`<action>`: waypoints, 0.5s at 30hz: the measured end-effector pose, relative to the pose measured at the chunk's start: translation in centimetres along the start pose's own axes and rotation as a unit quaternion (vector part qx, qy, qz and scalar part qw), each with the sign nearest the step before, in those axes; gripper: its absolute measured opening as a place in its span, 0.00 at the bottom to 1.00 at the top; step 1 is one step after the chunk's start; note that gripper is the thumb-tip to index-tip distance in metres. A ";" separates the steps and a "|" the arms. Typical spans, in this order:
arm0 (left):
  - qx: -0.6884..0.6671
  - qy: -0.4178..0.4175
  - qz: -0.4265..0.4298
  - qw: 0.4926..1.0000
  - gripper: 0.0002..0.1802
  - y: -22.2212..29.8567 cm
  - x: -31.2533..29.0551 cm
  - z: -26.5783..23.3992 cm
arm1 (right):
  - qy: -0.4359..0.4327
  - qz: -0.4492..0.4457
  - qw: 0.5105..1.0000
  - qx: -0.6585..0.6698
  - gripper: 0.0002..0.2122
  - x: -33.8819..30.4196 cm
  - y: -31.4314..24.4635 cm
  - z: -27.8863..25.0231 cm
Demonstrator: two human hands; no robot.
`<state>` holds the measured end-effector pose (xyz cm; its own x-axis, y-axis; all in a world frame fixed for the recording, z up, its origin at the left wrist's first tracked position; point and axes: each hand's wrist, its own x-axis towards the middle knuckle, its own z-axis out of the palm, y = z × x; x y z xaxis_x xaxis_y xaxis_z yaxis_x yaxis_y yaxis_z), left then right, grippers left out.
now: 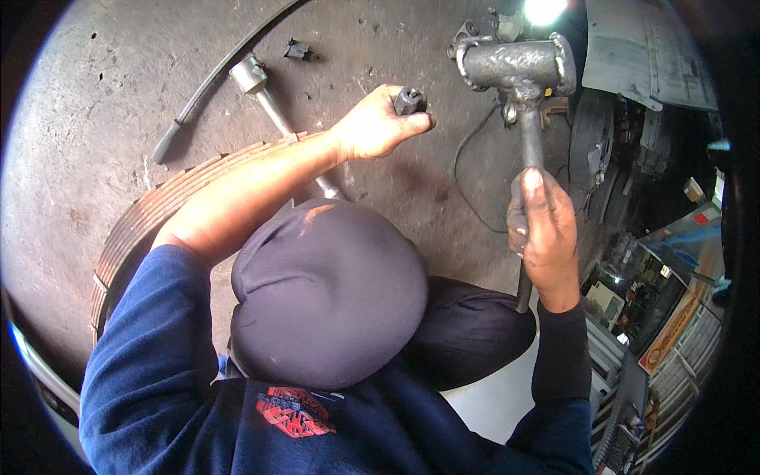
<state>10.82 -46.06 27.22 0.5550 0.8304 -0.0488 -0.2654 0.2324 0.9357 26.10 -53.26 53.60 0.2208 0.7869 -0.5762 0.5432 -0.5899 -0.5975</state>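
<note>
My right hand (545, 229) is wrapped round the handle of a heavy sledgehammer (518, 67), whose rough, welded-looking metal head points away from me. The handle's lower end comes down beside my right knee. To the left of it, my left hand (380, 125) is closed round a dark, round metal tool (410, 100). Only its notched, blackened end shows above my fist, so its kind and length are hidden. The two hands are apart, and the hammer head is up and to the right of the dark tool. Both are over the stained grey floor.
A rusty leaf spring pack (170, 190) curves under my left arm. Beyond it lie a long socket wrench (252, 77), a thin dark bar (210, 89) and a small black metal piece (299, 51). A thin cable (459, 158) loops on the floor. A tyre (592, 142) stands at right.
</note>
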 end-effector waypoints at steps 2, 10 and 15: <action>-0.045 -0.003 -0.029 0.999 0.15 -0.6 -0.2 0.4 | -0.017 0.002 1.000 0.015 0.16 -0.3 0.8 -0.1; -0.068 -0.001 -0.057 0.996 0.09 -1.9 -1.2 1.4 | -0.013 -0.070 0.989 -0.126 0.18 0.1 1.8 1.5; -0.059 0.011 -0.079 0.995 0.17 -1.6 -1.3 1.4 | 0.011 -0.078 0.975 -0.206 0.19 0.8 2.2 1.3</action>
<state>11.61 -48.21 26.30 0.5807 0.7892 -0.2000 -0.2678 0.4171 0.8685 26.46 -54.19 51.09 0.1238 0.8679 -0.4811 0.8504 -0.3426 -0.3992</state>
